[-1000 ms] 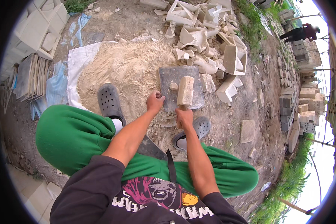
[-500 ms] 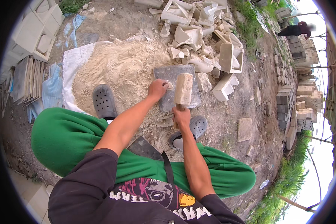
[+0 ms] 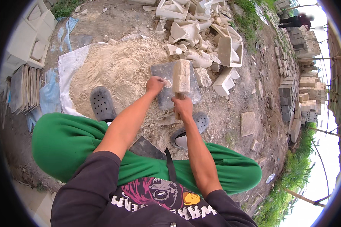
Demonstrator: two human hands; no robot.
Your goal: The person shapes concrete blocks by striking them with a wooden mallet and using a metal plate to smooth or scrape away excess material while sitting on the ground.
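My right hand [image 3: 182, 106] grips the handle of a mallet [image 3: 182, 77] with a pale, block-shaped head. The mallet head is over a dark grey slab [image 3: 195, 90] on the ground. My left hand [image 3: 155, 85] is at the slab's left side, its fingertips closed on a small pale stone chip [image 3: 167, 83]. The chip lies low against the slab; I cannot tell whether it touches it. A gap separates the chip from the mallet head.
A heap of pale crushed powder [image 3: 117, 66] spreads on a white sheet [image 3: 66, 70] to the left. Broken pale castings [image 3: 185, 32] pile up beyond the slab. Stacked blocks [image 3: 287, 96] stand at the right. Far off at upper right is another person [image 3: 296, 22].
The mallet and my right hand have moved farther away from me over the slab. My left hand keeps its place at the slab with the chip. The whole view has shifted slightly.
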